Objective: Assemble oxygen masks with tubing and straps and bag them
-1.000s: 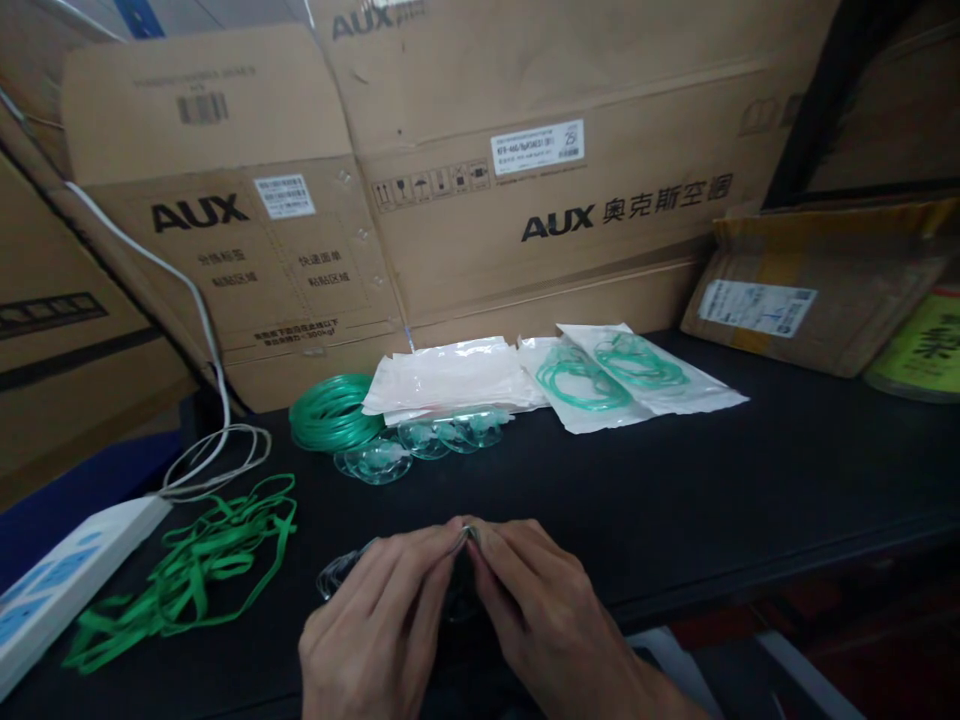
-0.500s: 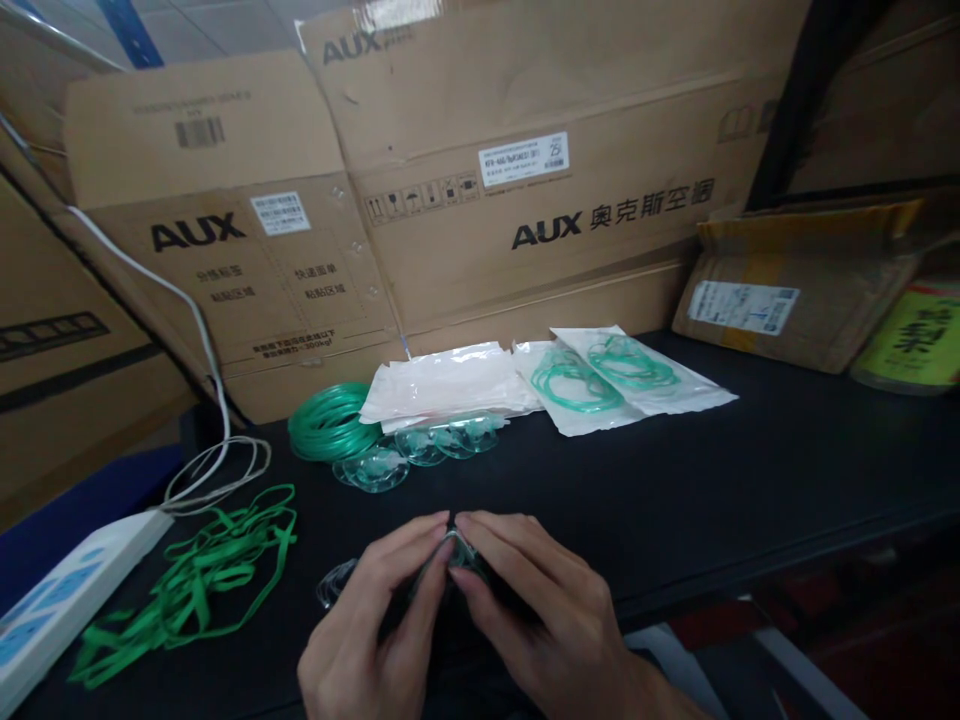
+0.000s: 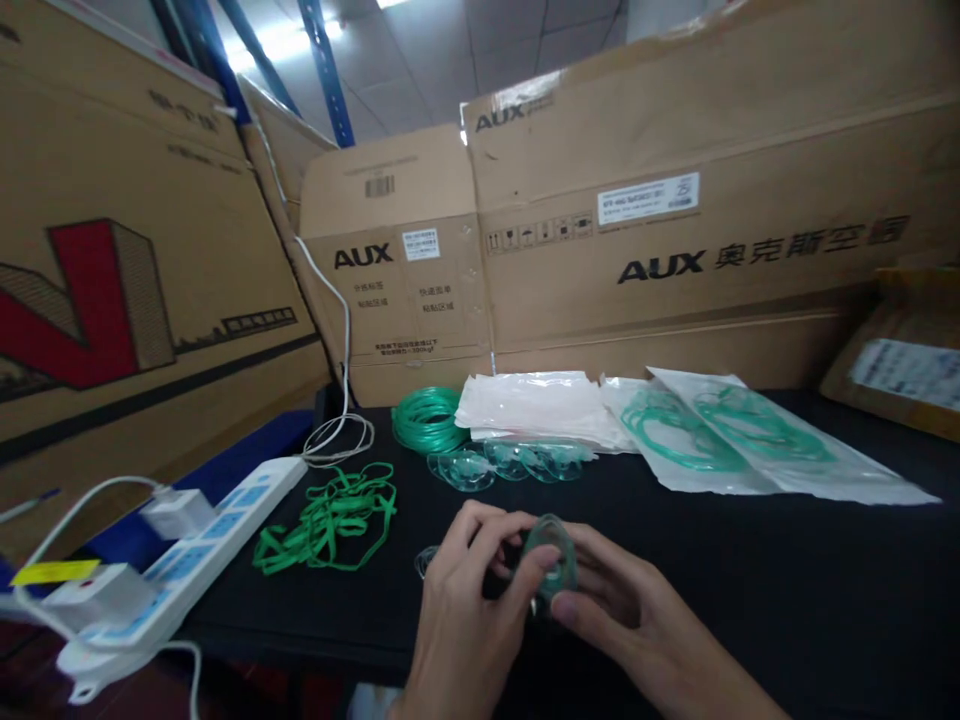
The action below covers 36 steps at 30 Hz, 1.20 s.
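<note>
Both my hands meet low in the middle over the black table (image 3: 750, 580). My left hand (image 3: 469, 600) and my right hand (image 3: 630, 620) pinch a small clear green-tinted plastic mask (image 3: 553, 560) between their fingertips, holding it upright just above the table. A small clear ring-like piece (image 3: 426, 560) lies on the table just left of my left hand. A tangle of green elastic straps (image 3: 330, 520) lies further left.
Behind my hands lie several clear masks (image 3: 510, 462), a coil of green tubing (image 3: 429, 420), a stack of white pouches (image 3: 536, 405) and two sealed bags of green tubing (image 3: 720, 435). A white power strip (image 3: 187, 560) with plugs sits at the left. Cardboard boxes (image 3: 675, 220) wall the back.
The view has swung left and up, bringing in the power strip and the left boxes. My hands have turned the mask so its rounded shell shows between the fingers.
</note>
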### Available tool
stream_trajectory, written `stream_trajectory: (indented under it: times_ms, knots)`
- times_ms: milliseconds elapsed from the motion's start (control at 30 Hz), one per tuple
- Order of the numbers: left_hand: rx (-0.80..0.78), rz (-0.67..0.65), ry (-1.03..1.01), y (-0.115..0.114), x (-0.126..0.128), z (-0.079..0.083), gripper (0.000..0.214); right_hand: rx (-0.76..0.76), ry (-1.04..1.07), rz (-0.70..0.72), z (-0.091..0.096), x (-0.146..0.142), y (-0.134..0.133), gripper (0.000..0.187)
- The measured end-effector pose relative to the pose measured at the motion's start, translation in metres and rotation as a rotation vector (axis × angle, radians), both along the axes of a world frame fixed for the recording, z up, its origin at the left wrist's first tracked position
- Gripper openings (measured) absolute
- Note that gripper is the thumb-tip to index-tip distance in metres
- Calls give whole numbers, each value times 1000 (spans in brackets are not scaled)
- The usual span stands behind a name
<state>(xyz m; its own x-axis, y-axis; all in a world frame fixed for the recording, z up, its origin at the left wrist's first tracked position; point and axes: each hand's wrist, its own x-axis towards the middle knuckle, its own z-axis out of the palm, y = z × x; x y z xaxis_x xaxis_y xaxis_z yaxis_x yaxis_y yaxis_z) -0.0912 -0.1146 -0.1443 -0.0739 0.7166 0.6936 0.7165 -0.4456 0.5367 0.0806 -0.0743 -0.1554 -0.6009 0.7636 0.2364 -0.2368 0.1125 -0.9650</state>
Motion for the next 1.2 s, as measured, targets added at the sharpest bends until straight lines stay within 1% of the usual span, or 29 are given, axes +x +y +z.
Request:
stream_trajectory:
  times_ms: [33, 100, 167, 200, 267, 333, 400, 433, 500, 567, 600, 667, 733, 767, 800, 867, 967, 1033, 1100, 1167, 1200]
  knots:
    - [-31, 1, 32, -1, -7, 4, 15, -18, 1, -40, 0, 2, 3, 40]
    - [-91, 74, 105, -6, -27, 12, 17, -22, -11, -157, 0, 9, 10, 38]
    - [-160, 241, 198, -14, -52, 17, 21, -9, -28, -267, 0, 16, 13, 39]
    - [-204, 330, 245, -18, -66, 19, 25, -2, -32, -300, 1, 19, 14, 40]
    - [-310, 507, 314, -26, -90, 18, 31, -1, -34, -308, 2, 23, 14, 42]
    - [-453, 637, 333, -32, -109, 13, 31, -27, -32, -275, 3, 23, 12, 43]
    - [-548, 650, 343, -35, -119, 7, 26, -65, -23, -239, 3, 22, 11, 43]
    - [-563, 638, 349, -34, -122, 5, 26, -77, -16, -228, 4, 22, 11, 43]
    - [-510, 625, 364, -31, -125, 9, 29, -78, -10, -211, 4, 22, 10, 43]
    - [-375, 668, 373, -25, -127, 23, 32, -59, -10, -211, 6, 22, 10, 42]
    - [-298, 710, 369, -21, -128, 34, 33, -51, -10, -214, 7, 22, 9, 42]
    - [-179, 806, 330, -9, -130, 61, 36, -52, 0, -212, 8, 23, 9, 40]
    - [-61, 852, 215, 6, -132, 90, 37, -70, 25, -208, 10, 22, 8, 40]
    - [37, 799, 129, 15, -132, 104, 36, -82, 41, -206, 10, 21, 8, 40]
    - [166, 732, 17, 23, -132, 117, 34, -96, 58, -207, 10, 21, 8, 41]
    - [246, 634, -49, 41, -129, 140, 38, -123, 89, -211, 11, 20, 8, 42]
    - [283, 447, -116, 61, -117, 167, 45, -167, 137, -240, 11, 19, 8, 42]
    - [326, 305, -172, 70, -104, 180, 47, -193, 192, -286, 10, 20, 8, 42]
    - [364, 181, -225, 74, -87, 188, 46, -217, 260, -340, 9, 21, 9, 40]
    - [357, 79, -244, 74, -68, 191, 41, -239, 314, -390, 7, 24, 11, 38]
    - [333, 20, -253, 73, -57, 189, 37, -247, 332, -415, 5, 26, 12, 38]
